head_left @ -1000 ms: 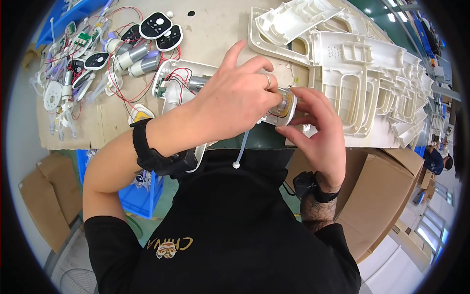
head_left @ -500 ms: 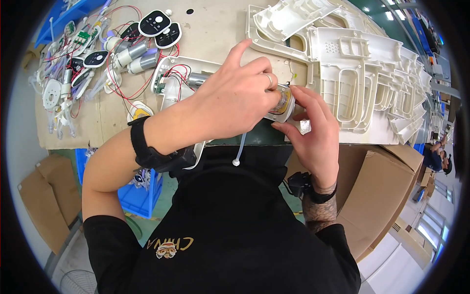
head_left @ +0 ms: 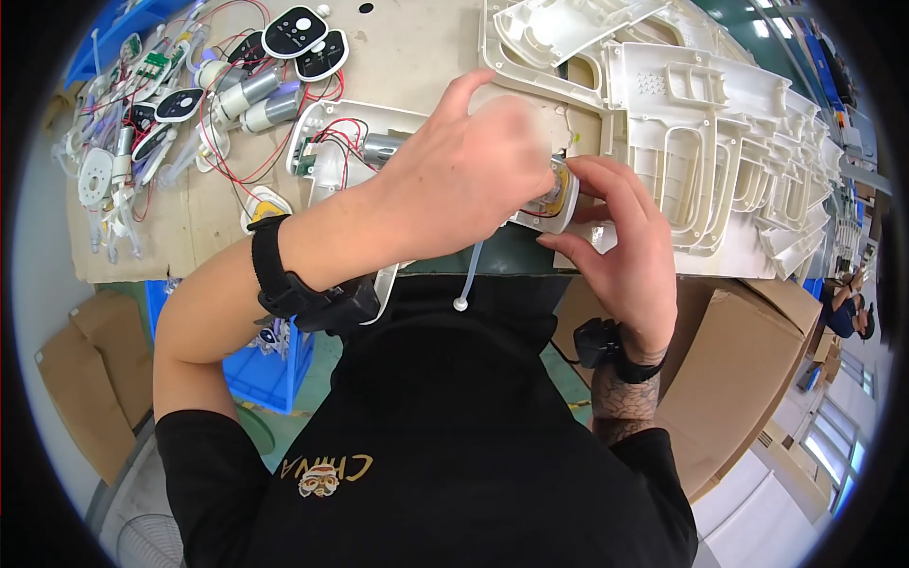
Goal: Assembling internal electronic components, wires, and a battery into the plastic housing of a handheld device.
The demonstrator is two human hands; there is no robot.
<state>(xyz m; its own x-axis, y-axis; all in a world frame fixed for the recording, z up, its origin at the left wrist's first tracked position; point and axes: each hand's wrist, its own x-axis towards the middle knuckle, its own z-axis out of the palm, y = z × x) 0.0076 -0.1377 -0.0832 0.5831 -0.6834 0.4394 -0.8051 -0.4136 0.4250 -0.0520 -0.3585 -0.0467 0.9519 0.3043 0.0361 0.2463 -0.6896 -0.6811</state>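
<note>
A long white plastic housing [head_left: 374, 115] lies at the table's front edge, holding a silver motor [head_left: 381, 149] and red and black wires. My left hand [head_left: 464, 170] reaches across it, one finger raised and the others curled over its right end. Their tips, and whatever they grip, are hidden. My right hand [head_left: 630, 232] holds that end, fingers at the upper corner and thumb near the lower edge. Between the hands a yellowish part [head_left: 561, 194] shows inside the housing. A pale tube [head_left: 470, 275] with a white tip hangs from it over the edge.
At the left lies a tangle of motors [head_left: 248, 90], wires and black-faced panels [head_left: 295, 33]. White housing shells [head_left: 653, 142] overlap at the right. Below the table stand a blue crate [head_left: 275, 374] and cardboard boxes [head_left: 729, 379]. Another person [head_left: 843, 308] is far right.
My right hand and the housing's right end have shifted slightly right. My left hand's curled fingers have moved a little over that end. The whole view has shifted slightly.
</note>
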